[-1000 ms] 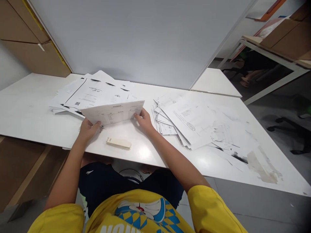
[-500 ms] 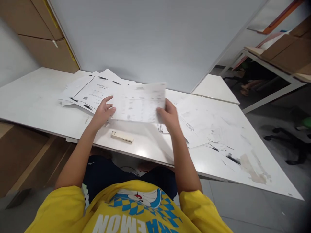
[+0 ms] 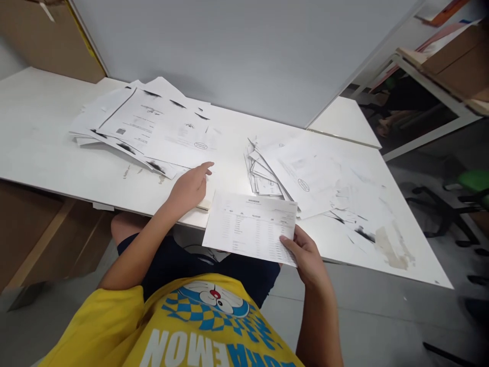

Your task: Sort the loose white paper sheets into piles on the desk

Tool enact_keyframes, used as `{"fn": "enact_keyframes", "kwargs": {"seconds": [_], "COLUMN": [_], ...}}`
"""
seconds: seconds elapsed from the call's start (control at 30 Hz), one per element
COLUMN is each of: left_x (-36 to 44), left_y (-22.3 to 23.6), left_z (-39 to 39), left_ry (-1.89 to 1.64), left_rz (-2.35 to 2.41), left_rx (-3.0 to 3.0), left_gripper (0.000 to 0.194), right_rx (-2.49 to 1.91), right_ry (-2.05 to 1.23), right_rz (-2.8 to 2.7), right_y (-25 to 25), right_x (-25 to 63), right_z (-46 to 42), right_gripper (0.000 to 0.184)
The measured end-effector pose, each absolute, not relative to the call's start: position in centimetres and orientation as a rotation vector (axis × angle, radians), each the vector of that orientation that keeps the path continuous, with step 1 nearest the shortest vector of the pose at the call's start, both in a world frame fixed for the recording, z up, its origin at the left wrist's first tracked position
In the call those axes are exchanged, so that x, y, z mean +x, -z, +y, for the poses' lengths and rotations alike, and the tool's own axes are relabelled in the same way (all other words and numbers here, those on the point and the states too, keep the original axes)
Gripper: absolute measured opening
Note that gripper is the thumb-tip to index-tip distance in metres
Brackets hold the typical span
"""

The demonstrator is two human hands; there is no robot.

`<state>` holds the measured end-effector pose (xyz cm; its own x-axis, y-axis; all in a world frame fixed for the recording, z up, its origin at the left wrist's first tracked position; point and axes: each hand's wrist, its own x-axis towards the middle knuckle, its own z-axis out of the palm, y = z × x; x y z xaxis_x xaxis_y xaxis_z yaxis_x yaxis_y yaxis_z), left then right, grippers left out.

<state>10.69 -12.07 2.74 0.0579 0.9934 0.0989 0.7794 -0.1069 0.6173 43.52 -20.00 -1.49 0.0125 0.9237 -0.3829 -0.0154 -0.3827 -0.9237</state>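
My right hand point(image 3: 305, 252) pinches a printed sheet of paper point(image 3: 252, 227) by its right edge, thumb on top. The sheet carries a table of small text and is held tilted over the table's front edge. My left hand point(image 3: 193, 186) hovers left of the sheet with nothing in it, index finger stretched out and the others loosely bent. Below this hand, the end of a cream stapler point(image 3: 204, 205) shows; the hand and sheet hide the rest. Behind my left hand lies a pile of large printed papers point(image 3: 153, 127) with black smudges.
To the right, a fan of smaller papers point(image 3: 265, 176) lies partly under larger stamped sheets point(image 3: 313, 181). A grey panel point(image 3: 229, 51) rises behind the white table point(image 3: 34, 137). Cardboard boxes point(image 3: 57, 41) stand at the far left. A wheeled chair point(image 3: 431, 214) is on the floor at right.
The sheet has come down and toward me, now in my right hand only. My left hand has let go of it and moved right, above the stapler.
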Motion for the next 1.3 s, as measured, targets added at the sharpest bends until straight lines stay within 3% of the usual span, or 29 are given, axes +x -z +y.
{"fn": "enact_keyframes", "kwargs": {"seconds": [0.4, 1.3], "left_x": [11.1, 11.8], "left_y": [-2.4, -2.3], "left_z": [-12.1, -12.0], "left_ry": [-0.551, -0.51], "left_rz": [1.69, 1.737], "left_rx": [1.961, 2.103], "left_gripper": [0.049, 0.046], "right_rx": [-1.475, -1.464], "right_ry": [-1.45, -1.474], "right_rz": [-0.974, -1.098], "right_y": [1.6, 1.3], "right_x": [44.0, 42.5], "right_z": [-20.7, -20.8], "right_gripper": [0.06, 0.047]}}
